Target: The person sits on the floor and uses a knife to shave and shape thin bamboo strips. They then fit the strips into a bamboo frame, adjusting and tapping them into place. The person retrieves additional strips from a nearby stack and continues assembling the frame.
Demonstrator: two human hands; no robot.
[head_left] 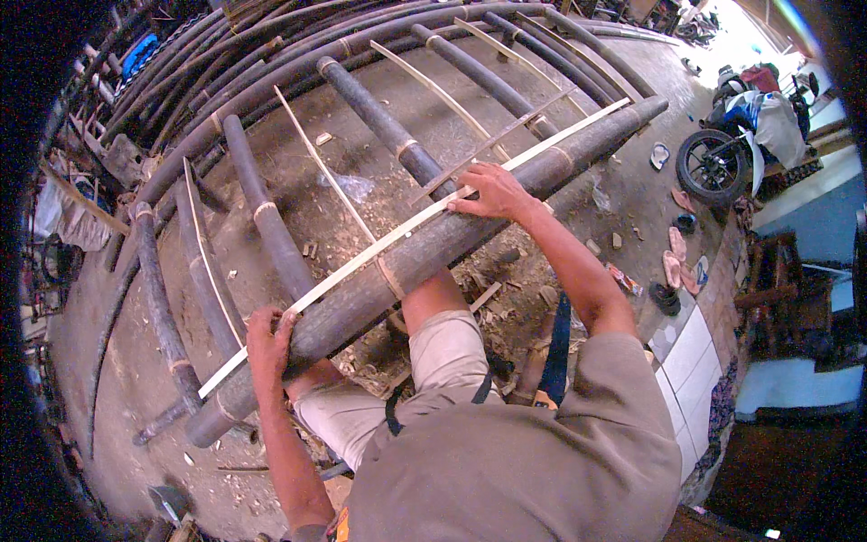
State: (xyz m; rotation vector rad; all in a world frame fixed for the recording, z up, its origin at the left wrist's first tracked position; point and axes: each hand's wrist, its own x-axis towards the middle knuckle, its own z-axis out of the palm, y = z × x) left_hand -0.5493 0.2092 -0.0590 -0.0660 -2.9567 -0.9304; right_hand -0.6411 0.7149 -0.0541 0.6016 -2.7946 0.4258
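A thick dark bamboo pole (424, 257) runs slantwise across my lap, the near rail of a ladder-like bamboo frame. Along its far upper side lies a long pale bamboo strip (361, 262). Near the pole's left end, my left hand (268, 348) is closed round the strip, thumb toward the pole. My right hand (492, 192) pinches the same strip around the middle, its fingers bent over the edge. Dark bamboo crosspieces (375, 113) and thin pale slats (325, 163) stretch from this pole to the far rail (280, 81). A loose thin slat (492, 144) rests across them beyond my right hand.
Wood chips (361, 330) litter the floor under the frame. A dark blade with an orange handle (545, 399) is beside my right thigh. Sandals (673, 262) and a motorbike (713, 167) stand to the right. Stacked bamboo poles (217, 68) fill the far left.
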